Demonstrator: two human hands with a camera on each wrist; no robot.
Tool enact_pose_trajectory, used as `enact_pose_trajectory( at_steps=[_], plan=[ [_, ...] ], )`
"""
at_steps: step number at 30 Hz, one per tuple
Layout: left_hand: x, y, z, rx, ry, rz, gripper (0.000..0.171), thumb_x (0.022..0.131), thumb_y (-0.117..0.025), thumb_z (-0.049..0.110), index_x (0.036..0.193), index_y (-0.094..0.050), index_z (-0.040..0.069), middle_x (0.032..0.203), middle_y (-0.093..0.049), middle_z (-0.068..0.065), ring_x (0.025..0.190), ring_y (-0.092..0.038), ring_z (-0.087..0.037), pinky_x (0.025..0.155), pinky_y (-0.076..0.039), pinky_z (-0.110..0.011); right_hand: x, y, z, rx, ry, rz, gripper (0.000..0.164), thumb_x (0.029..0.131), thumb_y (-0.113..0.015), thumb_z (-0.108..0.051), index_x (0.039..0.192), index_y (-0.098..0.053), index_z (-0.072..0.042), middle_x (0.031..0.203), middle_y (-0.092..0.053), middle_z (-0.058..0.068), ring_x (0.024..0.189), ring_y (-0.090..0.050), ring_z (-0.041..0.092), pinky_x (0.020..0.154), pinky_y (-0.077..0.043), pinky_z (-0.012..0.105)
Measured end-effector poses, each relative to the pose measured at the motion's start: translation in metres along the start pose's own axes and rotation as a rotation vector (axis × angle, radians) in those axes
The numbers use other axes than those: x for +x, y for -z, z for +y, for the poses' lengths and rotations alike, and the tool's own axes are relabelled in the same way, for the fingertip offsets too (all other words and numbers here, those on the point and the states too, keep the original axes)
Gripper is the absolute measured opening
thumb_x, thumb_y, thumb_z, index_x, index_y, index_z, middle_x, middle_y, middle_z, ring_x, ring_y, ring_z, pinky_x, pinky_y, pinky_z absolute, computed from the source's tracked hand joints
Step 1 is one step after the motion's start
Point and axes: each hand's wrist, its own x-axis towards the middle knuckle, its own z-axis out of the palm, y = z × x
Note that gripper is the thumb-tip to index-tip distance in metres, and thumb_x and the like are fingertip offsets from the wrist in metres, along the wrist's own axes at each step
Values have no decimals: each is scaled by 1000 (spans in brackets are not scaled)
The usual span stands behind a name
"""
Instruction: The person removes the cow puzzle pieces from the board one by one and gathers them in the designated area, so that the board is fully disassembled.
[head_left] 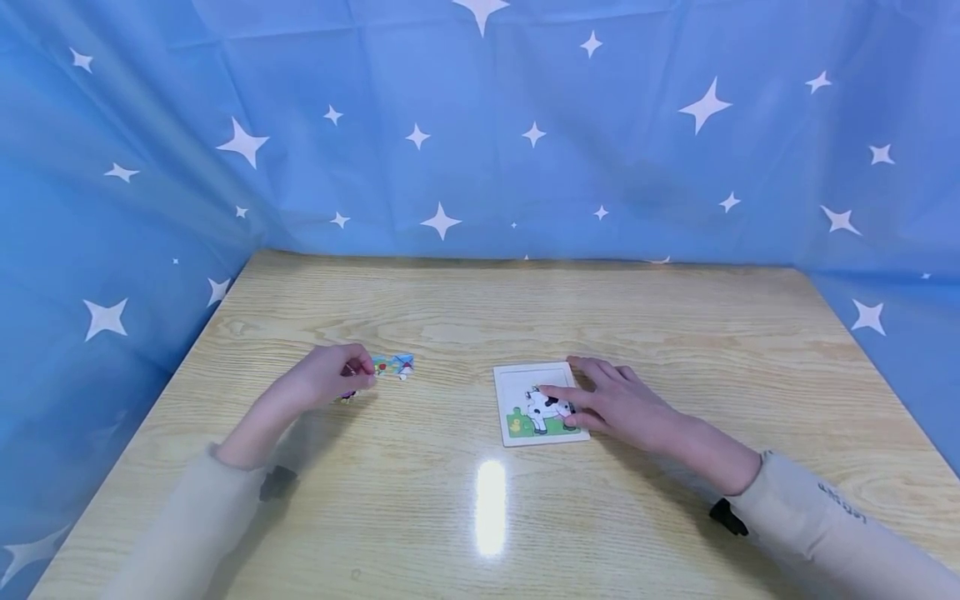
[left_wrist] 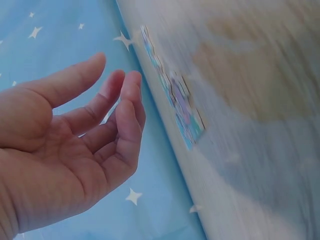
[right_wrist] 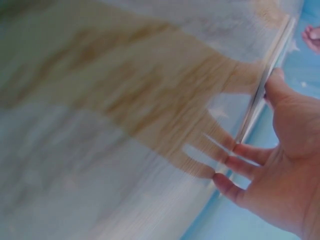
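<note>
My left hand (head_left: 330,375) hovers beside loose jigsaw pieces (head_left: 393,365) on the left of the table. In the left wrist view its thumb stands apart from its gently bent fingers (left_wrist: 127,125), with nothing between them, and the pieces (left_wrist: 177,100) lie beyond the fingertips. A square puzzle board (head_left: 517,375) with a pale frame lies near the table's middle. Its lower part shows a black-and-white cow (head_left: 536,408) on green; the upper part is bare. My right hand (head_left: 622,404) rests at the board's right side, extended fingers touching its edge and picture and covering part of the cow.
The light wood table (head_left: 420,500) has a bright glare patch below the board. Behind and to the left hangs a blue cloth (head_left: 600,175) with white stars. Dark straps show at both sleeve cuffs.
</note>
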Motion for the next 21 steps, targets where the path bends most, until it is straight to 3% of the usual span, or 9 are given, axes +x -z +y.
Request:
enact_pose_trajectory(
  at_steps=[12,21],
  plan=[
    [4,-12,20,1,-104,4,8,103,-74,6,106,-68,1,92,-68,-5,84,-59,-18,71,-48,-29,-2,1,0,-6,3,15,52,108,-72,-34,159,-63,-27,161,-49,29,147,-48,50,106,-46,74],
    [8,-23,30,34,-134,0,9,103,-76,7,103,-68,4,93,-70,-3,84,-60,-16,72,-49,-28,-2,1,-1,-5,-16,-13,52,108,-71,-35,160,-62,-30,162,-48,28,147,-48,51,109,-44,74]
  ],
)
